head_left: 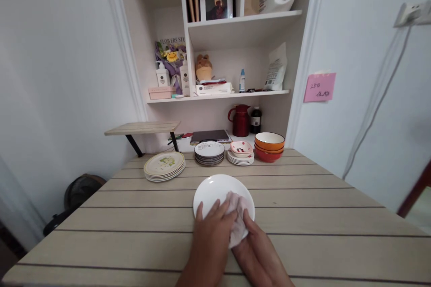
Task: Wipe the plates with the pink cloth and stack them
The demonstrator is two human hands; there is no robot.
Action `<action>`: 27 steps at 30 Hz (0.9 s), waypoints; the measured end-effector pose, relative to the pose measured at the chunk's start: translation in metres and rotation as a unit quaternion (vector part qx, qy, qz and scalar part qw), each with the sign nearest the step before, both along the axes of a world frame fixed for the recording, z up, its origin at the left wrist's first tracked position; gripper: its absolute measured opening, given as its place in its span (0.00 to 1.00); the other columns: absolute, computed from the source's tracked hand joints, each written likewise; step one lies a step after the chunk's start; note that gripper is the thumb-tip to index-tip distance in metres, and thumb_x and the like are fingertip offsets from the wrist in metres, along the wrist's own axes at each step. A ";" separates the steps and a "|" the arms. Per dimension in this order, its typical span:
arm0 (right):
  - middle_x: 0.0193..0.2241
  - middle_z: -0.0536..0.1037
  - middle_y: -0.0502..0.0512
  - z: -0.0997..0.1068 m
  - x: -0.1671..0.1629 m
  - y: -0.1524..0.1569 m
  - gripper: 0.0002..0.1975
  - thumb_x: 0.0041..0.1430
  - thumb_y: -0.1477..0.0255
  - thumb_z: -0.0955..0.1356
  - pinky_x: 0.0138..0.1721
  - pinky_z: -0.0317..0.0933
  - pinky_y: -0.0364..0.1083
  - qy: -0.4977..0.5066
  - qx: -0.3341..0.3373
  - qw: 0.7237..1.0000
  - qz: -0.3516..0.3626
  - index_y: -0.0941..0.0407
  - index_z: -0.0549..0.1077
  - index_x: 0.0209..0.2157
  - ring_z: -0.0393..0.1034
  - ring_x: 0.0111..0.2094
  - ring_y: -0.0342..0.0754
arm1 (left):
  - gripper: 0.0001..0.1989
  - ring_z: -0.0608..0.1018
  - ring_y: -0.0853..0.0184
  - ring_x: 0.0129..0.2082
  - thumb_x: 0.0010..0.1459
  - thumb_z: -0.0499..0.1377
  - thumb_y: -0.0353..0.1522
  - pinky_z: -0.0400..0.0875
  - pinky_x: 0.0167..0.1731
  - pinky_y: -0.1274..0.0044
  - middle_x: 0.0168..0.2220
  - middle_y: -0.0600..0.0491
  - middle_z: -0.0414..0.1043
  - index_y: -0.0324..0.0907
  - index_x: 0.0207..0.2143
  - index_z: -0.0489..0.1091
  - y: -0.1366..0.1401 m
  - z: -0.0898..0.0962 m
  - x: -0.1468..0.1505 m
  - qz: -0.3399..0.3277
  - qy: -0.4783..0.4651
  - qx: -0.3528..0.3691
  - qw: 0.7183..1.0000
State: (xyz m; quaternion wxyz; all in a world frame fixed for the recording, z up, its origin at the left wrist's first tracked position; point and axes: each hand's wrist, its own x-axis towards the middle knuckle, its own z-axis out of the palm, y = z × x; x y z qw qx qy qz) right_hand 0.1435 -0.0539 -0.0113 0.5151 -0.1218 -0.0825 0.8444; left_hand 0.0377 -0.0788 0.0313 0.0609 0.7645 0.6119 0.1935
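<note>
Head view: the white plate (pixel 213 188) is at the near middle of the table (pixel 303 219), directly ahead of both hands; round, no long axis. The right hand (pixel 259 246) pinches its near right rim, thumb above, other fingers hidden. The left hand (pixel 213 233), fingers spread, lies over plate and crumpled pale pink cloth (pixel 237 202). Plate surface: glossy, plain, no visible marks.

so the pink sticky note (pixel 319 87) on the wall says "250" over a scrawl I can't make out, the backing (pixel 172 41) behind the bouquet (pixel 171 57) reads "FLOWERS STU", and the pump bottle (pixel 163 77) label's too tiny
</note>
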 end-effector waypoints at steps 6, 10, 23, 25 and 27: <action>0.48 0.78 0.60 0.004 -0.001 0.000 0.20 0.61 0.65 0.66 0.56 0.61 0.55 0.027 0.019 0.999 0.005 0.57 0.71 0.53 0.70 0.52 0.52 | 0.22 0.67 0.51 0.59 0.61 0.48 0.27 0.44 0.59 0.44 0.60 0.51 0.66 0.53 0.54 0.69 0.035 0.002 -0.014 0.101 0.063 0.066 0.991; 0.46 0.80 0.61 0.007 0.000 -0.003 0.19 0.61 0.67 0.66 0.57 0.60 0.57 0.037 0.020 0.999 0.017 0.59 0.72 0.52 0.69 0.53 0.53 | 0.20 0.71 0.53 0.55 0.61 0.48 0.26 0.45 0.58 0.45 0.54 0.46 0.72 0.48 0.50 0.72 0.027 0.002 -0.023 0.149 0.095 0.079 0.981; 0.46 0.80 0.59 0.006 -0.002 -0.002 0.19 0.62 0.65 0.65 0.58 0.59 0.53 0.008 -0.001 1.000 -0.012 0.59 0.73 0.51 0.70 0.52 0.51 | 0.25 0.66 0.62 0.60 0.62 0.45 0.27 0.48 0.62 0.54 0.61 0.56 0.64 0.58 0.56 0.66 0.004 -0.001 -0.006 0.074 0.017 -0.004 0.997; 0.47 0.79 0.58 0.004 -0.002 -0.001 0.19 0.62 0.65 0.65 0.58 0.59 0.52 0.002 0.007 1.000 -0.021 0.57 0.72 0.53 0.70 0.52 0.50 | 0.24 0.66 0.61 0.60 0.62 0.46 0.28 0.46 0.61 0.51 0.62 0.56 0.63 0.58 0.56 0.66 0.016 0.000 -0.004 0.071 0.019 -0.005 0.997; 0.48 0.79 0.58 0.004 -0.003 0.000 0.20 0.61 0.65 0.66 0.58 0.60 0.53 0.001 0.012 1.000 -0.023 0.57 0.71 0.53 0.70 0.52 0.50 | 0.23 0.67 0.59 0.59 0.61 0.46 0.29 0.45 0.61 0.49 0.61 0.54 0.64 0.56 0.55 0.67 0.026 0.000 -0.005 0.080 0.026 -0.006 0.996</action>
